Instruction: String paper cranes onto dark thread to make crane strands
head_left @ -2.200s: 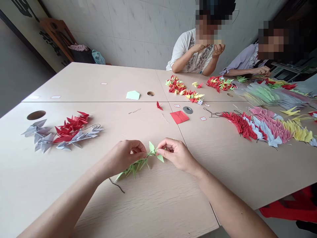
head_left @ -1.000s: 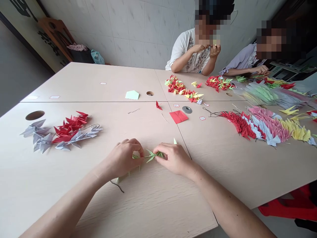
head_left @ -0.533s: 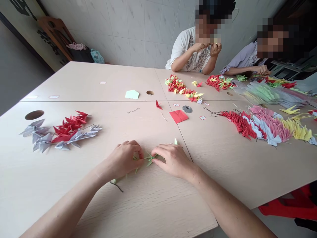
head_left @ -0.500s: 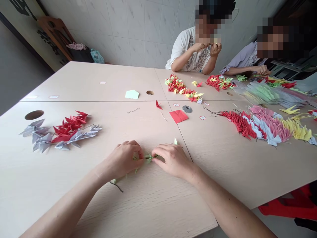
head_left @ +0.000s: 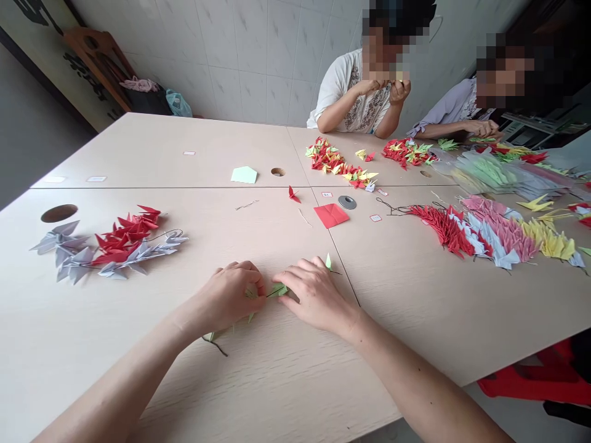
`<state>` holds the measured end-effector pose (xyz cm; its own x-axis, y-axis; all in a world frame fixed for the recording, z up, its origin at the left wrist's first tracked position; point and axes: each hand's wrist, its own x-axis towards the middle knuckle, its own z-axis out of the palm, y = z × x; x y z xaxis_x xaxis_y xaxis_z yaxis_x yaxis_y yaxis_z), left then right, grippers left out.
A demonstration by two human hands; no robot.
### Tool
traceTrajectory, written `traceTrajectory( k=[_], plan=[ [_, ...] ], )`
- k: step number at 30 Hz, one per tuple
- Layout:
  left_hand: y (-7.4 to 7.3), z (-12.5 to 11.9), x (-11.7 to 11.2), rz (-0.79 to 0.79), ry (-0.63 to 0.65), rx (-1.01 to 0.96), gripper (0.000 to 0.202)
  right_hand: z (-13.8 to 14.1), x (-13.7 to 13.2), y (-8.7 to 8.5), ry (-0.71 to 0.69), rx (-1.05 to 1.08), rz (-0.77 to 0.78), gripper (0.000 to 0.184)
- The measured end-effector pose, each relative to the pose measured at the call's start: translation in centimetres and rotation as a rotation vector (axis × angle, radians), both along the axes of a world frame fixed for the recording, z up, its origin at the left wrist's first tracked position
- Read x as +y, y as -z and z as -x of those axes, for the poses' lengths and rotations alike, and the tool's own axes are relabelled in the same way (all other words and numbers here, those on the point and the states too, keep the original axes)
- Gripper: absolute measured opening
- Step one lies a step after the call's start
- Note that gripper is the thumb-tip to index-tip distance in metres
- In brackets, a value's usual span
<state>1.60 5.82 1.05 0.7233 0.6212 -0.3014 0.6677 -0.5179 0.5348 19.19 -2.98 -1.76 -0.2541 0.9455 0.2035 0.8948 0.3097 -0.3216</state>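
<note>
Several light green paper cranes (head_left: 250, 318) are threaded on a dark string (head_left: 216, 346) low in the middle of the table. My left hand (head_left: 233, 294) is closed on this strand, thumb and fingers pinched over the string, hiding part of the cranes. Just to its right, my right hand (head_left: 316, 296) has its thumb and fingers around one green paper crane (head_left: 279, 288) on the same string. Another green tip (head_left: 329, 261) and a bit of dark string stick out beyond my right hand's knuckles.
Grey-white cranes (head_left: 76, 264) and red cranes (head_left: 122, 240) lie strung at left. A red paper square (head_left: 331, 215), a small red crane (head_left: 294, 194) and a metal ring (head_left: 347, 202) lie ahead. Strung bundles (head_left: 498, 227) and plastic bags (head_left: 484, 172) lie right; two people sit across.
My right hand has shifted slightly left, its fingers now further over the green crane and a little more spread. My left hand keeps its pinch on the strand.
</note>
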Motion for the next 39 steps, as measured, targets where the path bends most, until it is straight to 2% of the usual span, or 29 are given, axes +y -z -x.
traceTrajectory(
  k=[5,9,11,14,18,21,24,28,33,39],
  plan=[
    [0.1,0.1,0.2,-0.028,0.000,0.000,0.015,-1.4,-0.2,-0.3,0.095,-0.064,0.008,0.014],
    [-1.1,1.1,1.3,-0.055,-0.057,-0.085,0.028,-1.3,-0.5,-0.8,0.114,0.005,-0.031,0.024],
    [-1.9,1.8,1.9,-0.093,-0.092,-0.082,0.034,-0.4,-0.6,-1.1,0.089,0.066,-0.061,0.021],
    [-2.5,2.7,2.5,-0.103,-0.048,-0.018,0.034,1.9,-0.8,-1.0,0.033,0.113,-0.050,0.016],
    [-1.8,3.2,2.5,-0.086,0.031,0.057,0.028,4.7,-0.9,-0.2,0.062,0.091,0.001,0.025],
    [-0.9,3.1,2.2,-0.072,0.044,0.066,0.029,5.3,-0.8,0.2,0.098,0.052,-0.027,0.027],
    [-0.5,2.8,1.9,-0.049,0.042,0.075,0.026,4.6,-0.6,0.1,0.127,0.133,-0.024,0.028],
    [-0.8,2.5,1.8,0.014,0.035,0.113,0.024,2.9,-0.2,-0.2,0.219,0.290,-0.006,0.024],
    [-0.9,2.5,1.8,0.040,0.042,0.085,0.023,1.5,-0.1,-0.5,0.293,0.350,0.057,0.019],
    [-1.3,1.9,1.5,0.127,0.014,0.041,0.028,1.4,-0.1,-0.9,0.284,0.485,0.144,0.014]
  ],
)
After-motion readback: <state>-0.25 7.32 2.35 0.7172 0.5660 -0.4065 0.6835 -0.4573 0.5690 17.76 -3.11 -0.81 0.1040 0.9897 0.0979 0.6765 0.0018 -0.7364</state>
